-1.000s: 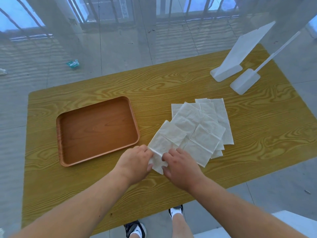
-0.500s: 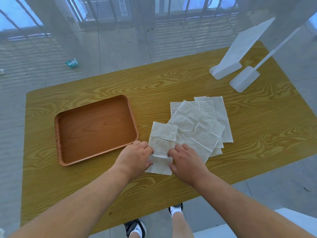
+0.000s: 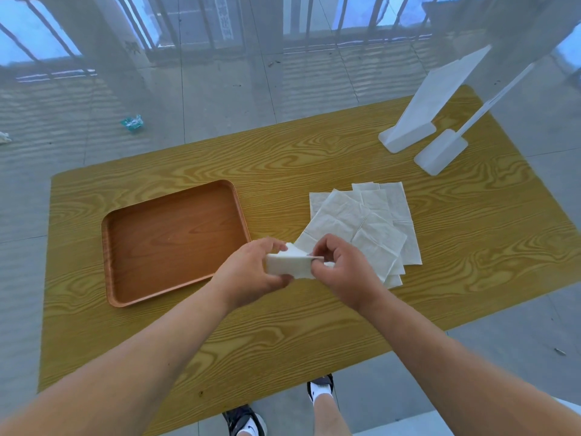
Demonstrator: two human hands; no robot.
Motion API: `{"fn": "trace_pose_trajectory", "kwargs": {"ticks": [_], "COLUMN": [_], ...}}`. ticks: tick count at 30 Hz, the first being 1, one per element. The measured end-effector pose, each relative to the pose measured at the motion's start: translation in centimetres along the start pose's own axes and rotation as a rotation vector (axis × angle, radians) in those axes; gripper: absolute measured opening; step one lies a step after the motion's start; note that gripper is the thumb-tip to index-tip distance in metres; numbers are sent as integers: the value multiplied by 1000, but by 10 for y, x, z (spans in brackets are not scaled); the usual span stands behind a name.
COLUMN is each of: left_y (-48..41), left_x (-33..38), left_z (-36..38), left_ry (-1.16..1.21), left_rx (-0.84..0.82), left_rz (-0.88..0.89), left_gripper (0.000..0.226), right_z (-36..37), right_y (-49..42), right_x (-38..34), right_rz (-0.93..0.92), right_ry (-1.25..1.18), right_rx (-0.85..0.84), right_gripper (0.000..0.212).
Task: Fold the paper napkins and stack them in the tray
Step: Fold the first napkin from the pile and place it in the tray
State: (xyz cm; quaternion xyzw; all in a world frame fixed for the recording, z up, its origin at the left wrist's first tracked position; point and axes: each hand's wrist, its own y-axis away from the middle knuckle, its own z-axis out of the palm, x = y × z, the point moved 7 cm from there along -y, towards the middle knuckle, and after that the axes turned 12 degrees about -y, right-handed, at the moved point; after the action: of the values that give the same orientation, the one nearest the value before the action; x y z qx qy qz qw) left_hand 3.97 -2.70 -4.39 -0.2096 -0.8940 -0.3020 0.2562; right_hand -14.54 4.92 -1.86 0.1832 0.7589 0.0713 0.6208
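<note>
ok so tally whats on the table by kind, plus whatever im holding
wooden tray: 1, nothing in it
folded napkin: 1, held between left hand and right hand
pile of unfolded napkins: 1 pile, overlapping sheets, exact number cannot be told
white stands: 2, at the far right corner
total: 5 items, counting the pile as one

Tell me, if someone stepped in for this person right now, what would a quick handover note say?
Left hand and right hand: both pinch one folded napkin, lifted off the table.
Tray: left of the hands, nothing in it.
Unfolded napkins: loose overlapping pile to the right.
Done: first napkin nearly folded.
Left: place it in the tray, then fold and stack the others.
</note>
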Motion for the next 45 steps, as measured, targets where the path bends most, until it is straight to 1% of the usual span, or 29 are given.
{"fn": "trace_pose_trajectory", "kwargs": {"ticks": [2,4,6,7,9,12,15,17,19,22,25,27,29,31,32,34,35,37,38,39,41,43,45], "left_y": [-5,-9,-9,-8,-6,-3,2,4,5,6,6,6,6,7,6,3,2,1,0,-1,-3,-4,-3], "left_x": [1,1,2,2,-1,-12,-21,-27,-30,-29,-24,-23,-24,-24,-24,-25,-26,-28,-29,-29,-27,-25,-24], "left_z": [-6,-7,-3,1,7,18,29,33,33,32,28,23,22,23,24,23,23,21,20,18,14,10,6], "left_ry": [285,493,639,696,753,735,678,617,615,703,827,909,1011,1053,1009,872,822,805,815,826,827,786,709], "left_rx": [-14,-20,-37,-42,-31,-26,-92,-128,-144,-162,-161,-145,-151,-181,-181,-137,-106,-40,-10,14,39,35,13], "left_rz": [-73,-132,-174,-195,-241,-303,-337,-334,-334,-339,-340,-353,-371,-366,-360,-326,-314,-307,-298,-286,-266,-283,-328], "left_gripper": [30,16,15,16,17,17,19,15,11,19,25,28,24,34,35,30,33,40,42,43,45,42,31], "right_z": [-10,-16,-12,-6,5,16,22,23,25,26,26,24,23,22,21,22,22,24,24,23,22,19,13], "right_y": [-6,-13,-16,-16,-12,-5,-3,-3,-3,-4,-7,-11,-13,-15,-15,-16,-17,-18,-19,-19,-19,-20,-26], "right_x": [-6,-2,8,15,28,46,53,55,55,49,40,37,35,34,34,33,33,36,38,40,43,43,38], "right_rz": [55,136,261,328,444,530,543,547,544,518,464,435,404,371,361,359,372,423,445,464,489,493,469], "right_ry": [-178,-385,-566,-609,-601,-541,-525,-503,-479,-516,-578,-566,-536,-507,-499,-517,-550,-627,-619,-576,-480,-463,-485], "right_rx": [29,60,43,19,-9,-4,20,28,15,-12,-46,-48,-47,-46,-46,-49,-50,-52,-58,-68,-87,-76,-63], "right_gripper": [6,10,14,15,14,11,14,16,18,23,33,38,41,43,43,43,41,36,35,34,23,17,17]}}
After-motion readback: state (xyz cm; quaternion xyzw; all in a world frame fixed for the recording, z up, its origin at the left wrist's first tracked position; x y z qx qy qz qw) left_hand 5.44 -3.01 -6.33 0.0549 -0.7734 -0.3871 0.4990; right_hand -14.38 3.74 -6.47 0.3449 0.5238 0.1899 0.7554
